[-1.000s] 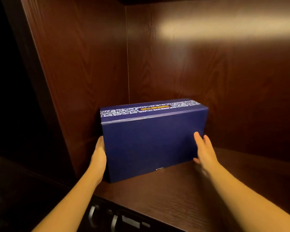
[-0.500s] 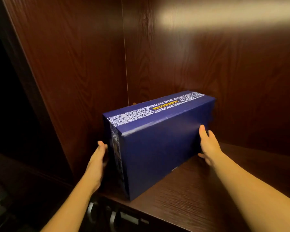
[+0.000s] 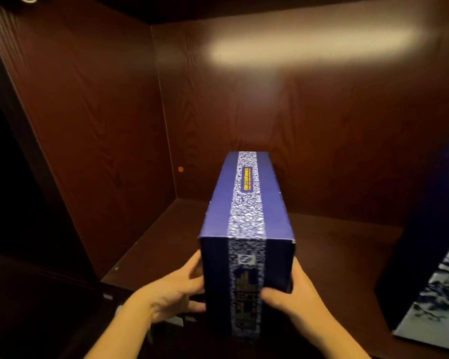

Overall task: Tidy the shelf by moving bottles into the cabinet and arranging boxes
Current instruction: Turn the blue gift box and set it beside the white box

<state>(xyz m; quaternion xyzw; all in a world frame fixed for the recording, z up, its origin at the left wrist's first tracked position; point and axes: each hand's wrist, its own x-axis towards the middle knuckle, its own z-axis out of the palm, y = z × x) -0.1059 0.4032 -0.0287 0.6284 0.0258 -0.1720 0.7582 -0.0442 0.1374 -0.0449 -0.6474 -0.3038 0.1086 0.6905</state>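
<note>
A long dark blue box point(image 3: 246, 224) with a white patterned band along its top and front end stands on the dark wooden shelf point(image 3: 151, 244), its narrow end facing me and its far end near the back wall. My left hand point(image 3: 176, 288) presses against its left side at the near end. On the opposite side, my right hand point(image 3: 293, 296) grips the near end, thumb across the front face. Both hands hold the box between them. No bottles are in view.
The shelf's left side wall point(image 3: 94, 130) and back wall point(image 3: 296, 125) enclose the space. A second dark box with a white and blue printed face point(image 3: 436, 281) stands at the right edge. Shelf floor shows on both sides of the held box.
The box has been swung from lying broadside to pointing end-on toward me. Both hands slid from its two ends to the near end. The view shifted right, revealing a second box.
</note>
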